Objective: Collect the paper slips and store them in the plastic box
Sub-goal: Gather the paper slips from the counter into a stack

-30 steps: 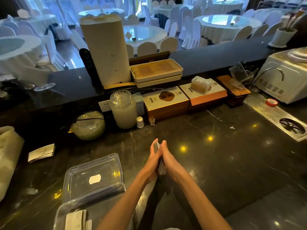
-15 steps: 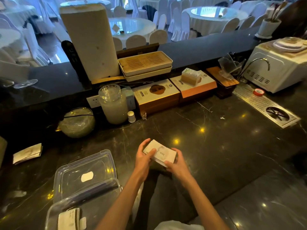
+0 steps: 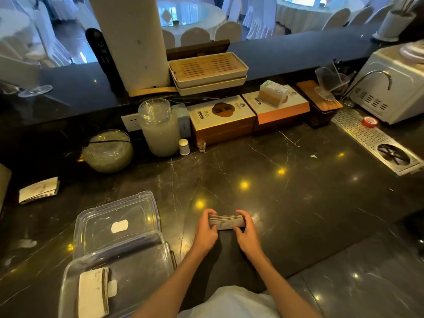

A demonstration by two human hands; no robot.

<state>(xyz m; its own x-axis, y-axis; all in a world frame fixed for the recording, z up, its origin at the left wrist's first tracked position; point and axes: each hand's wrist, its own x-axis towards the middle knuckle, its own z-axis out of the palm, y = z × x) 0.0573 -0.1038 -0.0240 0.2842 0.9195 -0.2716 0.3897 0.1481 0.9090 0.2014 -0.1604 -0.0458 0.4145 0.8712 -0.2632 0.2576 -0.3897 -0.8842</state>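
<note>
Currently I have both the left hand (image 3: 206, 230) and right hand (image 3: 246, 232) grasping the stack of paper slips (image 3: 226, 222) at its ends, edge-down on the table (image 3: 298, 191), right of the plastic box (image 3: 124, 267).

plastic box (image 3: 160, 255) cut off at bottom edge, slip print perhaps illegible, fingers (image 3: 207, 213) hiding stack ends

- Counter (image 3: 298, 203): black marble, thin white veins (yellow light spots)
- Plastic box (image 3: 137, 267): clear
- Paper slips (image 3: 226, 222): grey-white
- Tape roll (image 3: 369, 121): red
</note>
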